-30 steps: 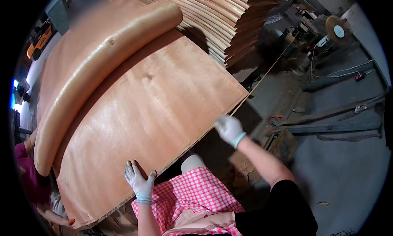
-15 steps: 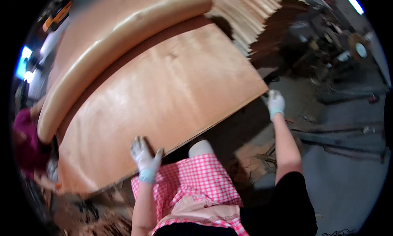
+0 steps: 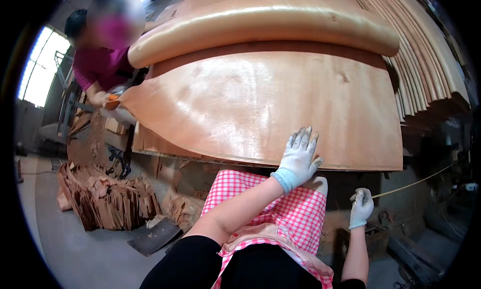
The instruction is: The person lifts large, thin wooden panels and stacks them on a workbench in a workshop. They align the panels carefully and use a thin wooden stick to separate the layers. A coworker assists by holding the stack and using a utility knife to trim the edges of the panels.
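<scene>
A broad, reddish-tan wood veneer sheet [image 3: 280,108] covers the work surface before me. My left hand [image 3: 299,156], in a white glove, lies flat near the sheet's front edge with its fingers spread. Lower down at the right, clear of the sheet, my gloved right hand [image 3: 362,206] is closed round a long, thin pale strip [image 3: 416,182], which stretches away to the right. At the far left a co-worker's hand [image 3: 101,98] lifts the sheet's left corner, so its edge curves upward there. An orange thing [image 3: 112,102] shows at that hand, too small to name.
Across the back of the sheet lies a thick rolled veneer [image 3: 265,28]. Several folded veneer sheets [image 3: 416,53] are stacked at the far right. A co-worker [image 3: 107,48] stands at the far left. On the floor sits a bundle of veneer scraps [image 3: 105,196] beside a dark flat piece [image 3: 155,236].
My view has swung left. My right hand has left the sheet's right corner and now holds a strip. My left hand lies further right along the front edge; the left corner is raised.
</scene>
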The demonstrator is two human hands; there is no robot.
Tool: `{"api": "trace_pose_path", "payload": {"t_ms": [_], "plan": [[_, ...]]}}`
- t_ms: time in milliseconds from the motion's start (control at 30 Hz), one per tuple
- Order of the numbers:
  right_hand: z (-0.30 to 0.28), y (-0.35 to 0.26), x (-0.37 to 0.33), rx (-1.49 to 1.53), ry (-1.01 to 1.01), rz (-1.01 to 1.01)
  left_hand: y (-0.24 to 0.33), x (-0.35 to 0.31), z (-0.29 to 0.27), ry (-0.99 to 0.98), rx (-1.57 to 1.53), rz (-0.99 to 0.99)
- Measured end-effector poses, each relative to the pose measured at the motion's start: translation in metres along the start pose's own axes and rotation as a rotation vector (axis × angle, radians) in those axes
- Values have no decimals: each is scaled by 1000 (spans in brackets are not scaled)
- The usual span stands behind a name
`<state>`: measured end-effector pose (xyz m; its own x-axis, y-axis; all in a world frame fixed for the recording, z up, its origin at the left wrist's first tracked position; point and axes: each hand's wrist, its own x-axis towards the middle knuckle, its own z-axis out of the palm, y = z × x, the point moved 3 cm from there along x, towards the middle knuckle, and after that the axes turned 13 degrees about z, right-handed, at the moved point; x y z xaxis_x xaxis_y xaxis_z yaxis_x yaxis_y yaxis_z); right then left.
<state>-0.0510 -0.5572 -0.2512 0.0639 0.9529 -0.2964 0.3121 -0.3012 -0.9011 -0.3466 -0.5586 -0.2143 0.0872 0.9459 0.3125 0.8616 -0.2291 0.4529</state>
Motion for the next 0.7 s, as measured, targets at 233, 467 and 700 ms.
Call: {"api": "trace_pose_path", "payload": {"t_ms": [233,467,700], "plan": [[64,-49,-44,-268,-280,-207,-7,-93,-83,180,-157,21],[145,-75,-97,-266,-566,-334,-76,-202,-110,592,-177,-532],[198,-106,-126,-232,-671,-147,-73,-211,-144,278,-420,-352]]}}
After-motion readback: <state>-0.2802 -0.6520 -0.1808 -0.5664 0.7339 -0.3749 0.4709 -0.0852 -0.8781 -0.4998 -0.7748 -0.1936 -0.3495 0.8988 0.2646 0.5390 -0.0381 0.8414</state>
